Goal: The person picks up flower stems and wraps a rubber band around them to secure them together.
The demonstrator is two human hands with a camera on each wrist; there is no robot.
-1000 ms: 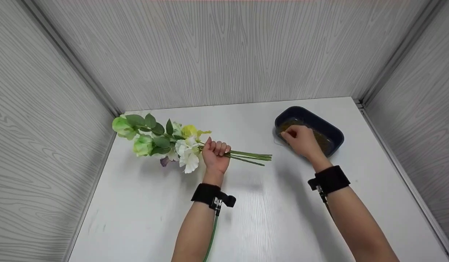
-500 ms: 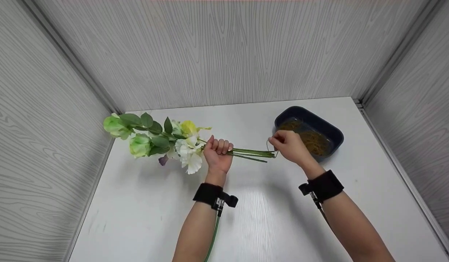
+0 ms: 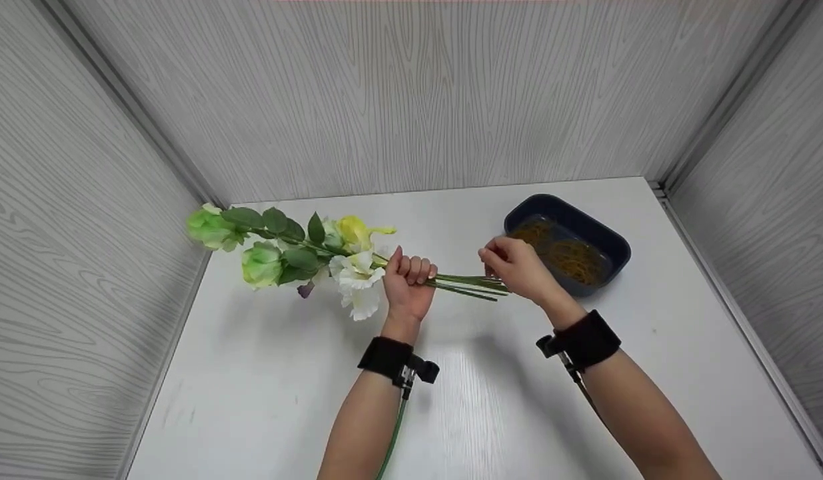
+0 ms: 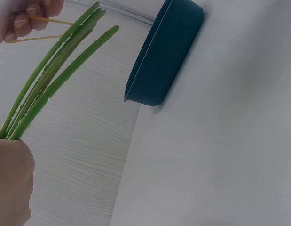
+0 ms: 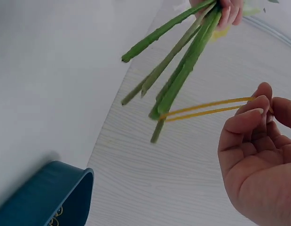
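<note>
My left hand (image 3: pixel 410 283) grips a bunch of flowers by its green stems (image 3: pixel 464 283). Green, white and yellow blooms (image 3: pixel 261 263) point left, and the bare stem ends point right. At those ends, my right hand (image 3: pixel 521 270) pinches a thin yellow rubber band (image 5: pixel 220 102) between thumb and fingers. In the right wrist view the band is stretched in two strands from my fingertips to some of the stems near their tips. Other stems spread apart from it.
Behind my right hand stands a dark blue tub (image 3: pixel 608 233) with several rubber bands (image 3: pixel 574 262) inside. Grey wood-grain panels (image 3: pixel 411 100) wall in the white table (image 3: pixel 451 413) at the back and both sides.
From over the tub, my right hand has moved left with the rubber band, which now reaches the stem ends. The left hand has shifted slightly right with the flowers.
</note>
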